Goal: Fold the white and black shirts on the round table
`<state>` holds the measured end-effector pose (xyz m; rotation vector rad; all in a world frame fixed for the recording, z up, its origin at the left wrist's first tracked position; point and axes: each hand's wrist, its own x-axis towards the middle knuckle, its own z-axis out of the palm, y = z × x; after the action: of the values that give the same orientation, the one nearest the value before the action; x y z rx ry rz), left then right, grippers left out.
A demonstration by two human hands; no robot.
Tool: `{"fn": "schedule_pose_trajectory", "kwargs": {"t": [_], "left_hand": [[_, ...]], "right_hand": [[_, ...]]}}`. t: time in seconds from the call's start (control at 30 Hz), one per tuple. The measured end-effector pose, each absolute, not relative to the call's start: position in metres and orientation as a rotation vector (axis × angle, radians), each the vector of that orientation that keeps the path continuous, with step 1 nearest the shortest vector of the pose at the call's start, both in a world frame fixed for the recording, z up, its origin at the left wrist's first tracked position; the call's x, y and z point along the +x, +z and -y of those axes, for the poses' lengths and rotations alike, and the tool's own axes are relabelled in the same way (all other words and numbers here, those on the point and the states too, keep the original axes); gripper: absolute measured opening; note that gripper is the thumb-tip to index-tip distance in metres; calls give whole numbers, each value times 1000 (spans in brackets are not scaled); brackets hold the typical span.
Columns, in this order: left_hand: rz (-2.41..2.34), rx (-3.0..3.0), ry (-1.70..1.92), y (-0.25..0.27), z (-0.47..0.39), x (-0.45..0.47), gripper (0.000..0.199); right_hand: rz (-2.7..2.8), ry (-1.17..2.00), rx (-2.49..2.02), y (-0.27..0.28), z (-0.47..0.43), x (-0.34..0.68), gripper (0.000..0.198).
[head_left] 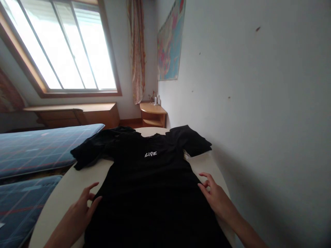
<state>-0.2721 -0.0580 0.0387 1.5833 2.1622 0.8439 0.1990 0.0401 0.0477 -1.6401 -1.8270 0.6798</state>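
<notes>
A black short-sleeved T-shirt (pixel 152 193) with small white lettering on its chest lies spread out on a round pale table (pixel 59 196). Its neckline points away from me and its sleeves reach out to both sides. At the shirt's left edge is my left hand (pixel 80 208), the thumb touching the cloth and the index finger held apart above the tabletop. My right hand (pixel 217 196) is at the opposite edge, its thumb tip against the fabric and its fingers bent but apart from the thumb. The shirt's lower end runs out of view.
A plain wall (pixel 271 131) rises close to the table's right side, with a map (pixel 170 46) hung on it. Blue checked mattresses (pixel 46 148) lie to the left. Beyond are a wooden desk (pixel 100 112), a corner shelf (pixel 153 109), a curtain (pixel 137 51) and a bright window (pixel 74 48).
</notes>
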Motion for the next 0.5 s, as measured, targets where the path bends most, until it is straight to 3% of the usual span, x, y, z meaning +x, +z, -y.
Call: {"fn": "schedule_pose_trajectory", "kwargs": {"t": [0.23,0.5], "left_hand": [[-2152,1518,823,42,71,-261,64],[-2178,1583,965,25,97,-256,60]], "right_hand": [[1906,779,-1721,52,-16,205,55],[1946,612,-1679,42,20,208,49]]}}
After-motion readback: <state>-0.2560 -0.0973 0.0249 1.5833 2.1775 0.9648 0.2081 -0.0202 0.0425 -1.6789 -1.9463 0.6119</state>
